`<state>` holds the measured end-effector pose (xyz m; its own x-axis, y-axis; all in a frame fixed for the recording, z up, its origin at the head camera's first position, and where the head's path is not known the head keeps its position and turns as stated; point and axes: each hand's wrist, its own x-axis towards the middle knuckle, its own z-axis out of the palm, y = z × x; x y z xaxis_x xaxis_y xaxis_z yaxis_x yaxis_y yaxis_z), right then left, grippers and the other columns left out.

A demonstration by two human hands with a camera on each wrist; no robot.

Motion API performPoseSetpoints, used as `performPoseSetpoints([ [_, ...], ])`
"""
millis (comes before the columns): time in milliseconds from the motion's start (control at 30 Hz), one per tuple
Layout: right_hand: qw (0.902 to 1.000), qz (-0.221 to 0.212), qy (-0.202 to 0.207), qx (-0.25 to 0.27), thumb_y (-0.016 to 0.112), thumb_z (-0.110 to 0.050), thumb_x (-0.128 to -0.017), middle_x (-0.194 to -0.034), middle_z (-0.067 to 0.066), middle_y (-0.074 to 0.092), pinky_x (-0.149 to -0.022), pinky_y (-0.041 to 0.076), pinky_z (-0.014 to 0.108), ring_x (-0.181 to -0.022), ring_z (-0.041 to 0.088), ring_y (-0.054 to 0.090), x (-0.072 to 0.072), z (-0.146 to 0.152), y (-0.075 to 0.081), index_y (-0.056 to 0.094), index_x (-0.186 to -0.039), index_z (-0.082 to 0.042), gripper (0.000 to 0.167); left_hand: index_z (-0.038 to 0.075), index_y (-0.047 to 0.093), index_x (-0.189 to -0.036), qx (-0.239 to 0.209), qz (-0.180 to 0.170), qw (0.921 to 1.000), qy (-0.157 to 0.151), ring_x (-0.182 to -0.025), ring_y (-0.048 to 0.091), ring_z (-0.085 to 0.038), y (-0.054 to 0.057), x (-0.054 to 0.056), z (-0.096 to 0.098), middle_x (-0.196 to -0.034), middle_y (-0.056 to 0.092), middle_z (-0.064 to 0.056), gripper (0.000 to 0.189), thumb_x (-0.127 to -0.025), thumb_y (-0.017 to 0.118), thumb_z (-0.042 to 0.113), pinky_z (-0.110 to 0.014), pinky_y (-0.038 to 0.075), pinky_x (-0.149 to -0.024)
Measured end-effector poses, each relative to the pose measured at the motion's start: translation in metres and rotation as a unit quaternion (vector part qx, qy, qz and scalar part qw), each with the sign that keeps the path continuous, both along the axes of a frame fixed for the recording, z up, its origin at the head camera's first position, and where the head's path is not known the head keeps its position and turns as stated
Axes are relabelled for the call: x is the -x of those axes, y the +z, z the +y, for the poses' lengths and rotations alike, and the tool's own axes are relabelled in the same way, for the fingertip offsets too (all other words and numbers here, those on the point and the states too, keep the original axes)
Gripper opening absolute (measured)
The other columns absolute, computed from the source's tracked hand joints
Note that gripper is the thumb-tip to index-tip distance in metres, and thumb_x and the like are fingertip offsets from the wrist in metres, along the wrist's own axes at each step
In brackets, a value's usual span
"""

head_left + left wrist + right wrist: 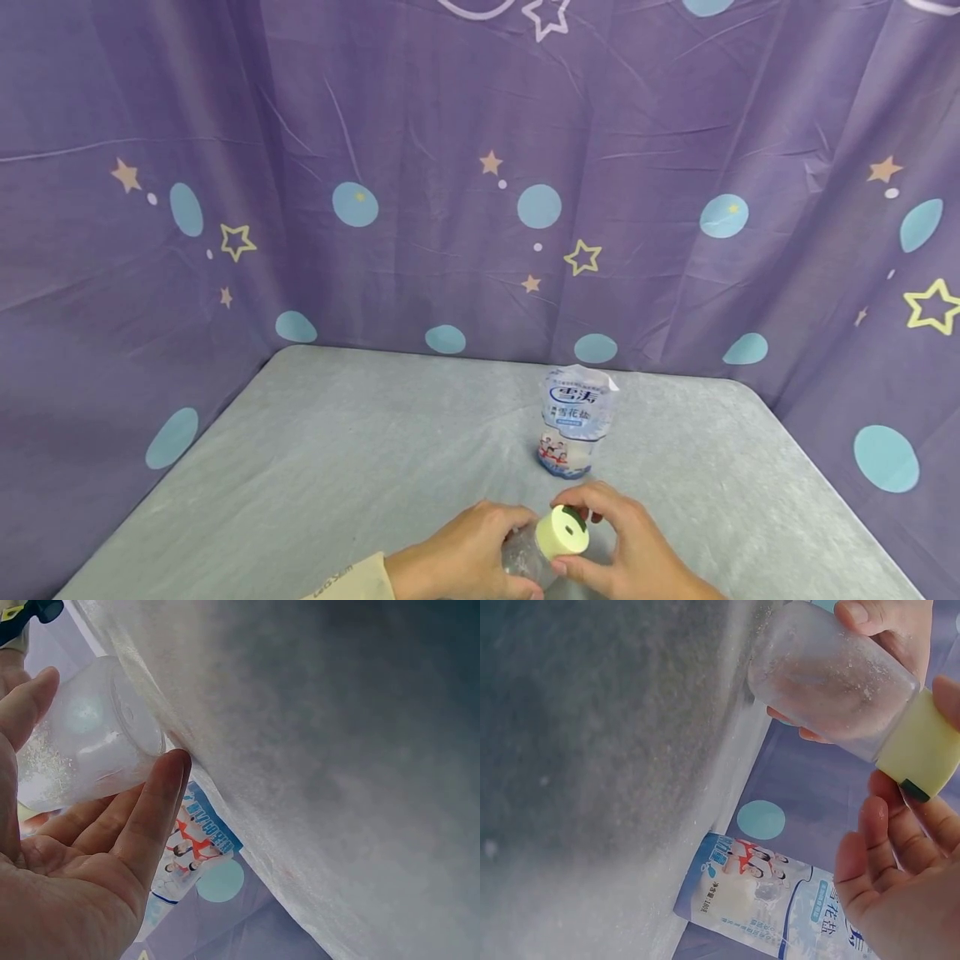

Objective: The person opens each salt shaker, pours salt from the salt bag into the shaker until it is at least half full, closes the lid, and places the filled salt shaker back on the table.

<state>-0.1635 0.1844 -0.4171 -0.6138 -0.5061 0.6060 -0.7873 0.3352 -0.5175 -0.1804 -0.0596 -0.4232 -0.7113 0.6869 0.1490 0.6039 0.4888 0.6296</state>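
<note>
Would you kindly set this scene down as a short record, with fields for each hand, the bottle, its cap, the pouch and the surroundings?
Left hand: grips the body of the clear plastic bottle
Right hand: pinches the pale yellow cap
Bottle: tilted, pale specks on its wall; base contact with the table unclear
Cap: on the bottle, with a dark green part at its edge
Salt pouch: upright beyond the hands, blue and white, Chinese lettering
Table covering: pale grey
Backdrop: purple fabric with stars and blue spots
</note>
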Motion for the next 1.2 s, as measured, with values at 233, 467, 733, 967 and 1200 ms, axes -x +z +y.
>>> performPoseSetpoints([
  [233,0.9992,-0.01,0.04,-0.001,0.088,-0.017,-0.082,-0.11,-0.011,0.064,-0.076,0.049,0.029,-0.092,0.007,0.059,0.0007,0.0025,0.0005,0.061,-0.132,-0.021,0.057,0.02,0.071,-0.118,-0.003,-0.025,0.9997,0.001,-0.082,0.058,0.009,0.001,0.0,0.0006,-0.097,0.066,0.023,0.051,-0.075,0.093,0.036,-0.017,0.049,-0.071],
  [467,0.9959,0.013,0.09,-0.005,0.082,-0.01,-0.085,-0.126,-0.001,0.063,-0.087,0.049,0.028,-0.106,0.012,0.058,0.005,0.0048,0.0001,0.058,-0.138,-0.009,0.059,0.019,0.071,-0.114,-0.003,-0.008,1.0,-0.002,-0.078,0.056,0.008,0.0009,-0.0012,0.0,-0.092,0.064,0.023,0.048,-0.075,0.093,0.036,-0.016,0.048,-0.067],
  [733,0.9956,0.021,0.091,-0.005,0.085,-0.008,-0.081,-0.13,0.001,0.061,-0.09,0.05,0.03,-0.112,0.015,0.058,0.0043,0.0054,-0.0004,0.054,-0.143,-0.005,0.069,0.021,0.07,-0.115,0.003,-0.002,1.0,0.0,-0.08,0.057,0.008,0.0021,-0.0011,0.0002,-0.094,0.065,0.023,0.05,-0.074,0.093,0.038,-0.016,0.048,-0.068],
  [967,0.9998,0.0,0.0,-0.02,0.094,-0.031,-0.074,-0.115,-0.008,0.064,-0.079,0.049,0.031,-0.098,0.008,0.057,-0.0007,0.0045,0.0009,0.057,-0.138,-0.018,0.075,0.021,0.071,-0.115,0.005,0.03,0.9995,0.003,-0.078,0.055,0.009,0.0014,-0.0016,0.0006,-0.094,0.065,0.024,0.051,-0.073,0.094,0.038,-0.015,0.046,-0.067],
  [1200,0.9997,0.019,-0.012,-0.007,0.098,-0.032,-0.068,-0.105,-0.01,0.066,-0.071,0.047,0.026,-0.087,0.006,0.058,0.0017,0.0024,-0.0012,0.062,-0.123,-0.02,0.067,0.021,0.072,-0.115,0.006,0.031,0.9995,0.004,-0.076,0.055,0.009,0.0015,-0.0021,0.0006,-0.092,0.065,0.023,0.052,-0.072,0.094,0.039,-0.015,0.046,-0.066],
])
